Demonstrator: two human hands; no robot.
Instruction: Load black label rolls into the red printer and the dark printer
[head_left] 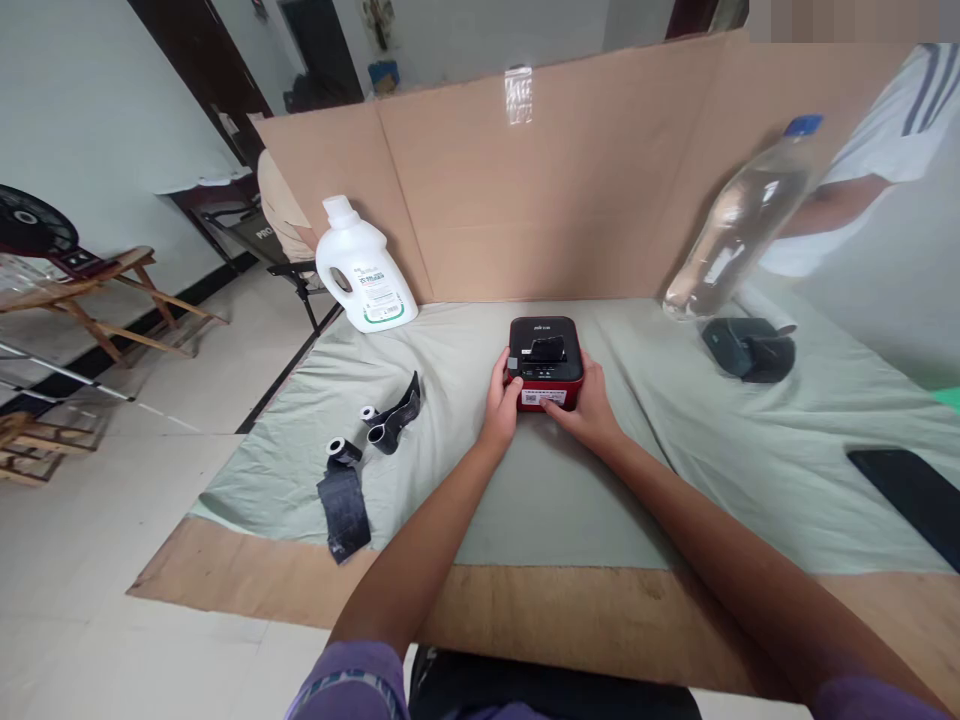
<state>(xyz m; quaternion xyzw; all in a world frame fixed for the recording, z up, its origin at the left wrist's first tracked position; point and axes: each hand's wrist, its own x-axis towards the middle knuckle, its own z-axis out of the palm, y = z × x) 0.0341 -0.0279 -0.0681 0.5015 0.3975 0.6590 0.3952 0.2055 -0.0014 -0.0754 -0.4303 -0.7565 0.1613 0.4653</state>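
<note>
A small red and black printer (545, 350) rests on the cloth, with a black piece lying on its top and a white barcode sticker on its front. My left hand (502, 398) is closed against its left side, the thumb at the near left corner. On the other side, my right hand (589, 405) grips the printer's right edge, its thumb reaching across the front by the sticker. To the left lie two partly unrolled black rolls, one roll (384, 432) farther away and one roll (343, 500) nearer.
A white jug (365, 268) and a large clear bottle with a blue cap (742, 225) stand before the upright cardboard (540, 190). At right are a dark object (748, 350) and a black phone (909, 492). People are partly visible behind the cardboard and at right.
</note>
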